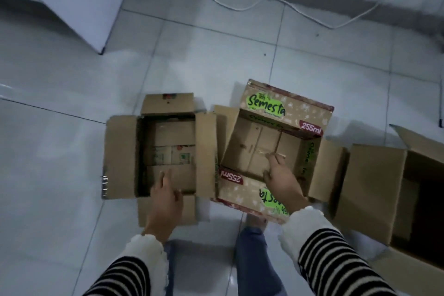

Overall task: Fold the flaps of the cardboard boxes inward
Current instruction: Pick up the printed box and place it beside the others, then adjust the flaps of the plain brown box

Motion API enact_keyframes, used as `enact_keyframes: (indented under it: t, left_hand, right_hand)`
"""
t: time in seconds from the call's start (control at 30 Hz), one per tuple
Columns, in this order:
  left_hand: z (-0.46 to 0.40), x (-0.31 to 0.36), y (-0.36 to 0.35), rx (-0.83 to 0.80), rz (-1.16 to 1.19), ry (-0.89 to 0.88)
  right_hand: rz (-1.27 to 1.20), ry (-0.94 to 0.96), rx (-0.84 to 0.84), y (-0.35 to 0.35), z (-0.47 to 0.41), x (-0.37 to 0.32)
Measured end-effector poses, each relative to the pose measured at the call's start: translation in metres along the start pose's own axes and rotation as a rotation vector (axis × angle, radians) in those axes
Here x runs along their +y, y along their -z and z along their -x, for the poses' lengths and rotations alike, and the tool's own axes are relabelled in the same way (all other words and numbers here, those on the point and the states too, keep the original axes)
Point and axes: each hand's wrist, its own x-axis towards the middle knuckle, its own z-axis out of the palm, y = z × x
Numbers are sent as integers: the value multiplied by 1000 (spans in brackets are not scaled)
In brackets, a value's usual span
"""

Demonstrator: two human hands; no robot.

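Cardboard boxes [271, 149] open-side up, L hand [165, 196] on flap [168, 176]

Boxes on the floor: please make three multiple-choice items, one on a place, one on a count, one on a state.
1. Where is the right hand?
A. inside the printed box
B. on the white cabinet
C. on the cable

2. How many boxes are in view?
A. one
B. three
C. five

3. The flaps of the left box are
A. taped shut
B. spread outward
C. torn off

Key: 1 A, the fingers reach down into it. 2 B, the left box, the printed box and the right box. 3 B, all four lie open, with the left hand at the near one.
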Motion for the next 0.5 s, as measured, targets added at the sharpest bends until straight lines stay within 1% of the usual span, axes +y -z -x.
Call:
enact_keyframes:
  t: [0.1,0.23,0.3,0.37,0.5]
  left_hand:
    - [-2,-44,31,37,-16,11]
    - [-17,-111,54,58,-68,31]
    - [-30,-136,54,80,-80,-7]
    - [-48,-161,49,86,-88,5]
    - [-102,-213,14,125,-96,18]
  right_hand:
    - [-8,19,61,-26,2,-46]
    - [34,2,109,-87,-3,-93]
    - [49,-32,149,-113,-12,-105]
    - [76,-50,159,-141,-28,-116]
    - [130,-32,188,-192,-84,-123]
